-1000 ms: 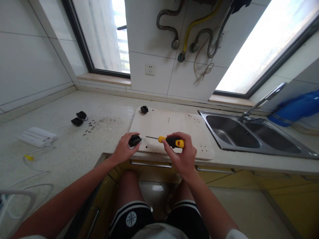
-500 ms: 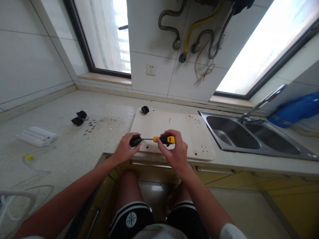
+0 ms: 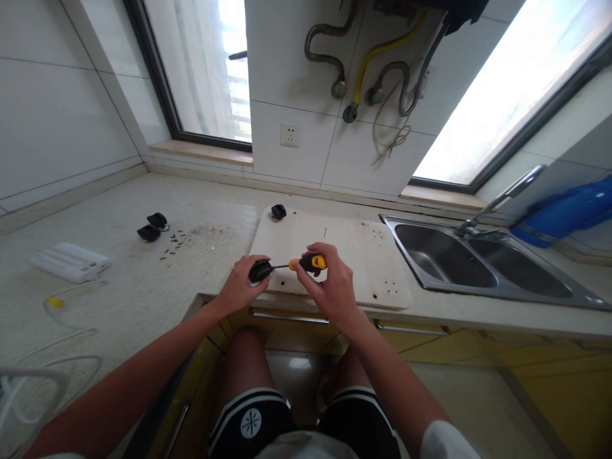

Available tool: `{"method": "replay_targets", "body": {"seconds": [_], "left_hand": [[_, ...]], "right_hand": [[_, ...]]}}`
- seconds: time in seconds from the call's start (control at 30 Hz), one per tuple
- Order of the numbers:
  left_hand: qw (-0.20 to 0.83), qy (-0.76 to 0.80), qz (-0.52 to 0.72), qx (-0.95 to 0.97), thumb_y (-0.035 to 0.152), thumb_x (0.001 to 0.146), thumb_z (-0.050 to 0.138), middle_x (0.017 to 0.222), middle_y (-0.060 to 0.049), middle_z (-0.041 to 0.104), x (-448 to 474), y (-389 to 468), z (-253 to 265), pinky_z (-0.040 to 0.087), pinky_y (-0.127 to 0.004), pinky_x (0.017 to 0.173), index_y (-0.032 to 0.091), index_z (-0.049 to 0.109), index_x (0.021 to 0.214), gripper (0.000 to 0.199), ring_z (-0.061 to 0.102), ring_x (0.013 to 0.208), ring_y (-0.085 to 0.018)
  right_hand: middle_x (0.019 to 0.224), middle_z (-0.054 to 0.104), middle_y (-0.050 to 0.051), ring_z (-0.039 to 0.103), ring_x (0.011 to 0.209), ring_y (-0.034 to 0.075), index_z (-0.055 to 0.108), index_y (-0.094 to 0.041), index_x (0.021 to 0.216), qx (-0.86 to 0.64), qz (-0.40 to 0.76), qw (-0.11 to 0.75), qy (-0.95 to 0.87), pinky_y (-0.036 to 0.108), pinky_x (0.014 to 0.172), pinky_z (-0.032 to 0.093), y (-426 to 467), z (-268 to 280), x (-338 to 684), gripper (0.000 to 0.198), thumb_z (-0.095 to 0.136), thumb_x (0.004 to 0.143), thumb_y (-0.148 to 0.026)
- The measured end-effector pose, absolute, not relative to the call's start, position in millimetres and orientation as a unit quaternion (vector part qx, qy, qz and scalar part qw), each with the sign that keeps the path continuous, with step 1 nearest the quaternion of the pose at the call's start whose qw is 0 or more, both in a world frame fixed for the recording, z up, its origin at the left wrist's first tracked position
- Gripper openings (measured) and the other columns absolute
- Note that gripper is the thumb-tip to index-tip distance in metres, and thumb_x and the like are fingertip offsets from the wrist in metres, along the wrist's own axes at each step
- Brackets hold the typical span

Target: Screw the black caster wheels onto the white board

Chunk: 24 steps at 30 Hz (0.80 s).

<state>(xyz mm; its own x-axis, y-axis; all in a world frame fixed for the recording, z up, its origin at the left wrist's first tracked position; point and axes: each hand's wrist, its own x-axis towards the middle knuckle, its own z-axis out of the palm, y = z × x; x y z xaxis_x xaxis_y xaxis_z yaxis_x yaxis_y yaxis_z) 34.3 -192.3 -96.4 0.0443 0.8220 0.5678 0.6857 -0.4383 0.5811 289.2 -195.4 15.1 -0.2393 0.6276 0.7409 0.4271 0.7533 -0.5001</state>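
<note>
A small, round-sided black wheel (image 3: 259,271) was held in the left hand (image 3: 238,284), by the front left part of a pale, flat board (image 3: 297,237). A screwdriver (image 3: 310,262) with a fat yellow and black handle was held nearly flat in the right hand (image 3: 336,284). Its thin rod was pointed left, right up to the wheel's edge.

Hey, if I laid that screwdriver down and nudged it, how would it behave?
The screwdriver would probably stay stiff, since its thin shaft looks straight. It's likely heavier toward the handle, which is much thicker. It might roll a little, as that handle looks rounded.
</note>
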Motion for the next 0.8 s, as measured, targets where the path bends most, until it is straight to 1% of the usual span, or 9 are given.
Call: {"method": "replay_targets", "body": {"seconds": [0.2, 0.37, 0.43, 0.5, 0.57, 0.6, 0.7, 0.73, 0.8], "left_hand": [[0.068, 0.529, 0.455, 0.713, 0.038, 0.096, 0.075, 0.119, -0.008, 0.08, 35.2, -191.0, -98.2, 0.061, -0.048, 0.104, 0.026, 0.072, 0.128, 0.034, 0.076, 0.112, -0.032], [0.101, 0.537, 0.469, 0.694, 0.043, 0.093, 0.078, 0.121, -0.01, 0.079, 31.6, -190.4, -98.5, 0.063, -0.052, 0.105, 0.024, 0.07, 0.13, 0.042, 0.077, 0.113, -0.033], [0.129, 0.53, 0.475, 0.69, 0.046, 0.094, 0.079, 0.121, -0.011, 0.079, 28.7, -190.4, -97.9, 0.064, -0.052, 0.105, 0.024, 0.068, 0.131, 0.045, 0.078, 0.112, -0.033], [0.153, 0.515, 0.482, 0.692, 0.047, 0.095, 0.079, 0.12, -0.011, 0.079, 25.9, -190.2, -97.5, 0.065, -0.052, 0.105, 0.024, 0.068, 0.131, 0.045, 0.079, 0.11, -0.032], [0.161, 0.502, 0.489, 0.695, 0.045, 0.095, 0.08, 0.12, -0.011, 0.079, 23.9, -189.9, -98.0, 0.065, -0.053, 0.106, 0.024, 0.068, 0.131, 0.043, 0.079, 0.11, -0.031], [0.159, 0.5, 0.491, 0.696, 0.045, 0.095, 0.08, 0.12, -0.011, 0.079, 23.3, -189.7, -98.6, 0.065, -0.053, 0.106, 0.024, 0.068, 0.13, 0.043, 0.079, 0.111, -0.031], [0.143, 0.502, 0.494, 0.695, 0.044, 0.094, 0.081, 0.122, -0.012, 0.078, 22.8, -189.3, -100.8, 0.063, -0.056, 0.109, 0.025, 0.069, 0.129, 0.042, 0.077, 0.114, -0.033], [0.141, 0.503, 0.493, 0.696, 0.044, 0.095, 0.08, 0.124, -0.012, 0.078, 23.0, -189.3, -101.3, 0.063, -0.056, 0.109, 0.025, 0.069, 0.131, 0.042, 0.077, 0.116, -0.033], [0.143, 0.503, 0.49, 0.698, 0.042, 0.096, 0.078, 0.128, -0.013, 0.078, 23.3, -189.4, -101.6, 0.061, -0.056, 0.111, 0.025, 0.067, 0.135, 0.044, 0.076, 0.12, -0.033]], "right_hand": [[0.105, 0.075, 0.003, 0.067, 0.082, 0.014, 0.065, -0.022, 0.126, -0.283, 0.1, 0.383, -0.874, 0.028, 0.081, 0.052, -172.9, 54.8, 278.6, 0.024, 0.07, 0.11, -0.039], [0.112, 0.077, 0.005, 0.066, 0.091, 0.019, 0.062, -0.02, 0.125, -0.224, 0.102, 0.218, -0.944, 0.031, 0.081, 0.041, -154.1, 102.0, 258.7, 0.022, 0.064, 0.106, -0.03], [0.113, 0.079, 0.007, 0.066, 0.094, 0.021, 0.064, -0.02, 0.122, -0.233, 0.062, 0.166, -0.956, 0.033, 0.075, 0.034, -149.5, 114.0, 249.4, 0.021, 0.063, 0.109, -0.036], [0.108, 0.081, 0.007, 0.067, 0.091, 0.023, 0.066, -0.021, 0.121, -0.281, 0.012, 0.127, -0.951, 0.035, 0.068, 0.025, -147.9, 120.4, 241.9, 0.035, 0.059, 0.113, -0.054], [0.109, 0.081, 0.008, 0.068, 0.09, 0.024, 0.068, -0.021, 0.121, -0.314, -0.034, 0.11, -0.943, 0.036, 0.065, 0.019, -148.9, 123.0, 237.9, 0.051, 0.052, 0.113, -0.069], [0.114, 0.081, 0.009, 0.069, 0.094, 0.025, 0.068, -0.02, 0.123, -0.309, -0.051, 0.112, -0.943, 0.036, 0.065, 0.019, -149.8, 123.5, 237.3, 0.054, 0.049, 0.114, -0.069], [0.13, 0.078, 0.007, 0.07, 0.104, 0.023, 0.063, -0.023, 0.141, -0.237, -0.072, 0.116, -0.962, 0.036, 0.065, 0.021, -151.7, 123.7, 239.6, 0.043, 0.045, 0.12, -0.055], [0.13, 0.078, 0.006, 0.07, 0.103, 0.022, 0.062, -0.025, 0.144, -0.23, -0.079, 0.112, -0.964, 0.036, 0.064, 0.02, -151.5, 123.8, 241.0, 0.042, 0.041, 0.121, -0.054], [0.125, 0.079, 0.005, 0.07, 0.096, 0.022, 0.063, -0.027, 0.142, -0.256, -0.094, 0.097, -0.957, 0.036, 0.064, 0.018, -149.4, 124.9, 244.0, 0.05, 0.034, 0.121, -0.062]]}}
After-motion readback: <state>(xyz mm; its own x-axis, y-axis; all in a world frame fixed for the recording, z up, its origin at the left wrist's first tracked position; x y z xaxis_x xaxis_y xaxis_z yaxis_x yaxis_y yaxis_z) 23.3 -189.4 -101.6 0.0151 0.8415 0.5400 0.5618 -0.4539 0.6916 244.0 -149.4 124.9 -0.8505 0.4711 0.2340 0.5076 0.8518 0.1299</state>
